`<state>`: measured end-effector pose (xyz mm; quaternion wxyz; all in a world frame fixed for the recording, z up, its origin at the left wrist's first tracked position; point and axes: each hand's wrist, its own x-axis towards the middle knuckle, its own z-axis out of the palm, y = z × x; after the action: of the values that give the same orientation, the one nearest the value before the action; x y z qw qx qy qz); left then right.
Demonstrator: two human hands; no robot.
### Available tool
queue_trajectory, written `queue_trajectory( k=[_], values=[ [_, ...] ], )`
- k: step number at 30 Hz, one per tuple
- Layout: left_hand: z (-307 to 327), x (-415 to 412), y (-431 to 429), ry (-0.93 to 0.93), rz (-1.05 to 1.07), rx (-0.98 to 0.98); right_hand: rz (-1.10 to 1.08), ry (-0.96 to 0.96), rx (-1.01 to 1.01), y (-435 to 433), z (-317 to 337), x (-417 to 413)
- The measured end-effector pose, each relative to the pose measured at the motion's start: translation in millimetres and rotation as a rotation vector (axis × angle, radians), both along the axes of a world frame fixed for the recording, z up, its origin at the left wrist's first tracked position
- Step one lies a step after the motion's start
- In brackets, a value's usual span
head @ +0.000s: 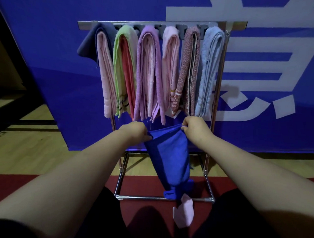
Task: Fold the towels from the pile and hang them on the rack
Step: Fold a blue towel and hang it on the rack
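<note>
A deep blue towel is held in front of the rack, just below the row of hung towels. It is spread along its top edge and narrows as it hangs toward the rack's base, where its end is bunched. Its top corners are pinched by the left hand and the right hand, with fingers curled into the cloth. Both arms are stretched forward, the hands level and apart.

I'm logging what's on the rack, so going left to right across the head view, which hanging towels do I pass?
navy towel → green towel → purple towel → pink towel → speckled reddish towel → light blue towel
</note>
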<state>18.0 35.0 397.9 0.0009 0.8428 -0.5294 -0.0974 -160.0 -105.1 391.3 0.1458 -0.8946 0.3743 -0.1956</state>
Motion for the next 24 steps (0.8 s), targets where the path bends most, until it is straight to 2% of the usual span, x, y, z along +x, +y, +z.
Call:
queue_trajectory(
  k=[7, 9, 20, 24],
  values=[
    [11, 15, -1, 0.044, 0.062, -0.286, -0.023, 0.043, 0.065, -11, 5, -6],
    [12, 17, -1, 0.056, 0.064, -0.335, -0.046, -0.005, 0.089, -11, 6, -4],
    [7, 22, -2, -0.035, 0.19, -0.378, -0.01, -0.121, 0.044, -1, 6, -1],
    [10, 22, -5, -0.087, 0.223, -0.51, 0.011, -0.246, 0.032, -4, 10, -3]
  ],
)
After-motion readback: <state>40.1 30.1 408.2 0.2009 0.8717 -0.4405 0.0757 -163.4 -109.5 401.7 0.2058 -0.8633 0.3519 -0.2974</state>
